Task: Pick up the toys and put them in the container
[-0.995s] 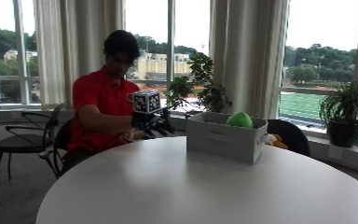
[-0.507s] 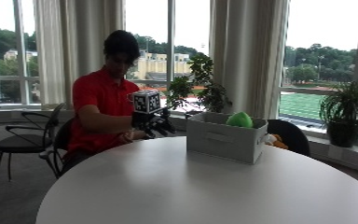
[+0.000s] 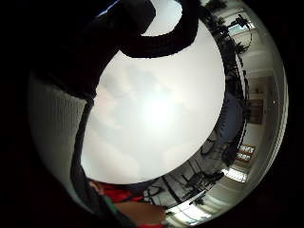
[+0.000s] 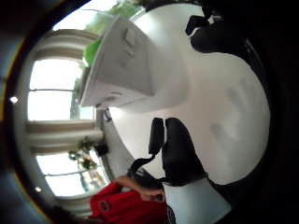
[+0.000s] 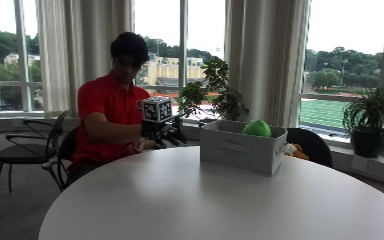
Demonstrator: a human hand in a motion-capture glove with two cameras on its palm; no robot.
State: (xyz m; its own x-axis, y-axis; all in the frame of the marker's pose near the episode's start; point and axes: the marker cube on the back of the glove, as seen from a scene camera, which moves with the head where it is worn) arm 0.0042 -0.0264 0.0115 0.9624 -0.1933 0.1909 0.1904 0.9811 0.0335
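Note:
Across the round white table (image 5: 198, 200) sits a person in a red shirt. Their gloved right hand (image 5: 164, 134) hovers just above the table's far edge, left of the grey fabric container (image 5: 240, 148); its fingers (image 4: 180, 154) hang relaxed and hold nothing. A green toy (image 5: 257, 128) pokes out of the container's top, and it shows over the container (image 4: 126, 65) as the same green toy (image 4: 92, 50) in the thumb side palm view. Part of a brown-orange toy (image 5: 297, 150) peeks out behind the container's right corner. The little finger side palm view faces bare tabletop (image 3: 156, 114).
The person's bare left hand (image 5: 139, 146) rests at the table edge beside the gloved one. A dark chair (image 5: 312, 145) stands behind the container, black chairs (image 5: 25, 150) to the left. Potted plants (image 5: 372, 120) line the window sill.

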